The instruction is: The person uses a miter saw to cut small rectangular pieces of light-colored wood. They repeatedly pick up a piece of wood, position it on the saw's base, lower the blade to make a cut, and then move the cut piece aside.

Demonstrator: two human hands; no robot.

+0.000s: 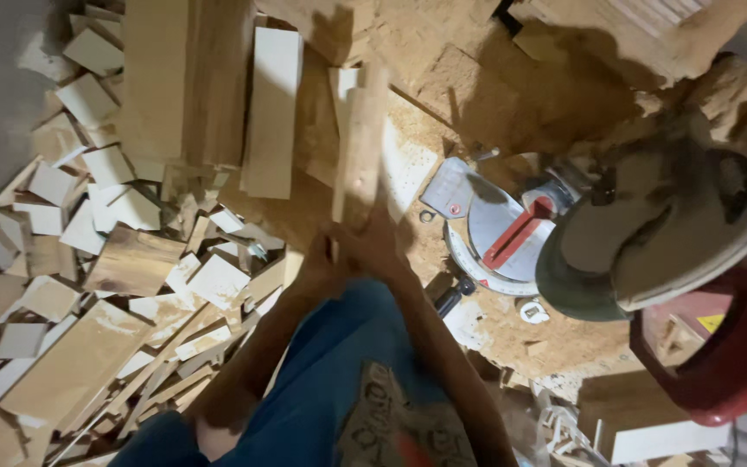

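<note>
Both hands meet low in the middle of the view, clenched together around the bottom end of 1 wooden strip (358, 143). The left hand (320, 270) sits at about 9 o'clock of the right hand (375, 246), the 2 touching, so neither is clearly nearer the wood. From that shared grip the strip runs away toward 12 o'clock, its long axis nearly upright in the frame with a slight lean to 1 o'clock. It is blurred, so its far end is hard to fix.

The miter saw (650, 225) lies at 3 o'clock of the grip, well apart from the strip, its round blade guard raised over the turntable (486, 227) with a red insert. At 9 to 10 o'clock a heap of offcuts (123, 242) covers the floor, and longer boards (271, 112) lie at 11 o'clock beside the strip. Sawdust (408, 60) spreads under and behind it.
</note>
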